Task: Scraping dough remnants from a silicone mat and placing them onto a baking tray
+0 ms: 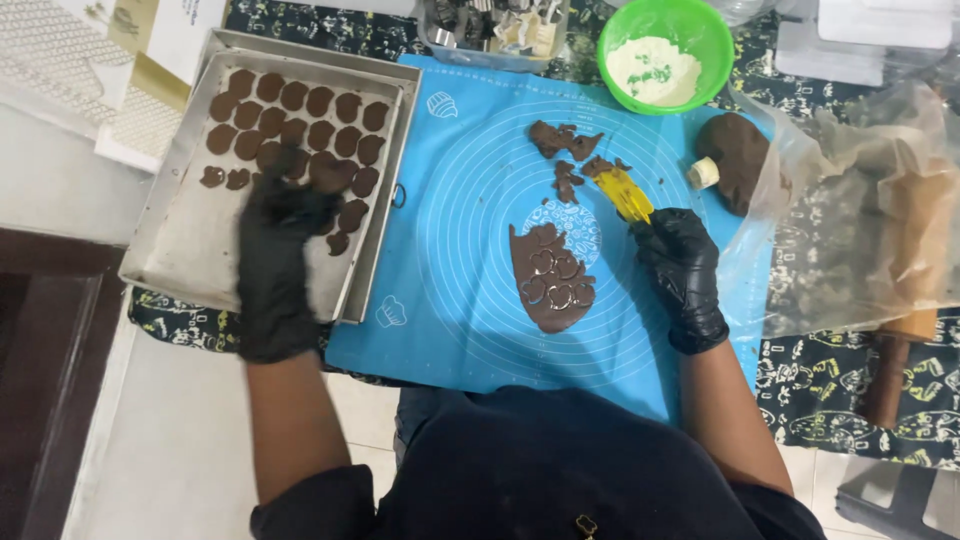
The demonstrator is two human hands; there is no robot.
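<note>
My left hand [280, 240], in a black glove, reaches over the metal baking tray [185, 235] and touches the lower edge of the rows of cut chocolate dough shapes [300, 125]; it is blurred. My right hand [683, 265], also gloved in black, holds a yellow scraper [625, 192] whose tip lies by dough scraps [570, 150]. A rolled sheet of chocolate dough [550, 275] with cut heart outlines lies on the blue baking mat [460, 200] left of that hand.
A green bowl of flour [655, 50] stands at the back. A lump of dough [738, 160] rests on a plastic bag, with a rolling pin [905, 300] at the right. A container of cutters [495, 25] sits behind the mat.
</note>
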